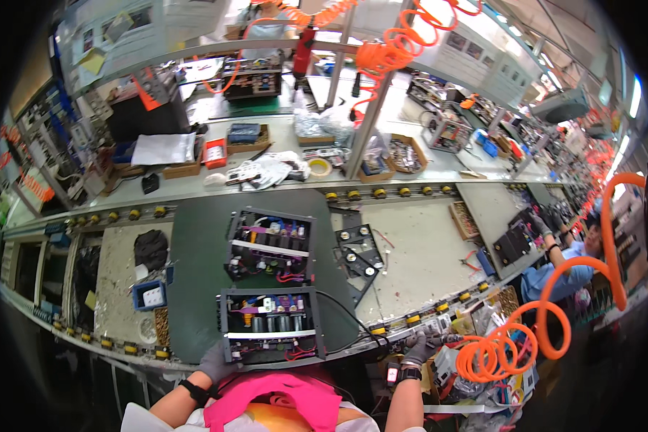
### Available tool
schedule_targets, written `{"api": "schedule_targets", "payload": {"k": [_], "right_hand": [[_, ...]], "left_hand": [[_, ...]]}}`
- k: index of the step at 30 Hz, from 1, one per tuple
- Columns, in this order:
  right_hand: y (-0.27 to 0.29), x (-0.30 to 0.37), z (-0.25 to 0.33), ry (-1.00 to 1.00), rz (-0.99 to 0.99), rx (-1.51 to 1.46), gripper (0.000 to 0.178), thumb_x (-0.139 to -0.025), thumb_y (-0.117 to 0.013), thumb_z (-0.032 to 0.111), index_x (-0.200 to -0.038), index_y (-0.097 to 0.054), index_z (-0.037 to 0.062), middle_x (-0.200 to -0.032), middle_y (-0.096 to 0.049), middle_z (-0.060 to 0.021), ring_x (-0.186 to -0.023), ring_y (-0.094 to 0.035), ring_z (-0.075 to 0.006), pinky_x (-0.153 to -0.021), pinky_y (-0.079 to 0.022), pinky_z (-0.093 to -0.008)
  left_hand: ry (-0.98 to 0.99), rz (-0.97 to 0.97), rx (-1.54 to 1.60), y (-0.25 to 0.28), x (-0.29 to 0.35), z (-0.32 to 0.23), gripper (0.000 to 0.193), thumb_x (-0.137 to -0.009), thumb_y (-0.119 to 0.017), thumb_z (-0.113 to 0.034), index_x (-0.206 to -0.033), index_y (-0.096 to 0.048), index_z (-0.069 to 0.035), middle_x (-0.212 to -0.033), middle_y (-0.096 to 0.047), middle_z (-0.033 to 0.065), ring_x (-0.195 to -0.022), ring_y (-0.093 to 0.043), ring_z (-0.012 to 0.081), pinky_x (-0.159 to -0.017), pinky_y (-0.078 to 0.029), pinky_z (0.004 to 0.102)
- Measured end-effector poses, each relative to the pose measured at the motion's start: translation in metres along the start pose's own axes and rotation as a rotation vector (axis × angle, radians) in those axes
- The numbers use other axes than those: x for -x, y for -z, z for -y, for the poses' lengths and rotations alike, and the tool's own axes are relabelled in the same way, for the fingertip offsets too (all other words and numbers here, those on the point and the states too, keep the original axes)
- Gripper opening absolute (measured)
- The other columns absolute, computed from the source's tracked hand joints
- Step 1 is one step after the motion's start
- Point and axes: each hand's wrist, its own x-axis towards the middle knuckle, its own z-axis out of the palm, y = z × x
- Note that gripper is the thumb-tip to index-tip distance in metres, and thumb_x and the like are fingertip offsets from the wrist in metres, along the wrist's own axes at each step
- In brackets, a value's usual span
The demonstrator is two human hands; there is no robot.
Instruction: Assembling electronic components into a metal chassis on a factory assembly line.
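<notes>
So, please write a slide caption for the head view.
Gloved left hand steadies an open electronics chassis; right hand reaches aside.

Conveyor bench (pixel 425 245) carries a dark green mat (pixel 198 288). Two open black chassis (pixel 270 245) (pixel 270 324) sit on the mat. Black bracket (pixel 356 252), blue box (pixel 150 295) and black cloth (pixel 151 248) lie beside it.

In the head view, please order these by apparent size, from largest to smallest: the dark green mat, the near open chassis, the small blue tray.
1. Dark green mat, clearly largest.
2. Near open chassis, lying on the mat; the left hand touches its corner.
3. Small blue tray, smallest.
</notes>
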Motion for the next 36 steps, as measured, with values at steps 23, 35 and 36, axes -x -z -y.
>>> {"api": "schedule_targets", "payload": {"k": [23,35,36], "right_hand": [[0.027,0.034,-0.021,0.091,-0.241,0.391,0.059,-0.071,-0.065,-0.013,-0.125,-0.046,-0.0004,-0.108,-0.059,-0.0109,-0.089,-0.06,-0.0206,-0.077,-0.052,-0.0315],[-0.005,0.12,0.037,-0.138,0.152,0.459,0.025,-0.081,-0.062,-0.003,-0.105,-0.06,0.0009,-0.097,-0.061,-0.0041,-0.08,-0.056,-0.0118,-0.072,-0.049,-0.024],[0.002,0.118,0.028,-0.13,0.181,0.417,0.023,-0.081,-0.062,-0.003,-0.103,-0.061,0.0014,-0.094,-0.062,-0.0031,-0.076,-0.056,-0.0099,-0.068,-0.049,-0.0229]], "left_hand": [[-0.58,-0.016,-0.707,0.147,-0.198,-0.199,0.049,-0.073,-0.072,-0.034,-0.113,-0.057,-0.012,-0.101,-0.058,0.0096,-0.1,-0.057,0.0281,-0.083,-0.047,0.0386],[-0.492,-0.065,-0.881,0.094,-0.244,-0.222,0.039,-0.068,-0.073,-0.032,-0.098,-0.062,-0.01,-0.103,-0.055,0.0096,-0.104,-0.054,0.0271,-0.084,-0.043,0.039],[-0.487,-0.125,-0.838,0.085,-0.248,-0.217,0.034,-0.066,-0.071,-0.025,-0.096,-0.062,-0.01,-0.102,-0.055,0.0106,-0.102,-0.054,0.0278,-0.083,-0.043,0.0394]]}}
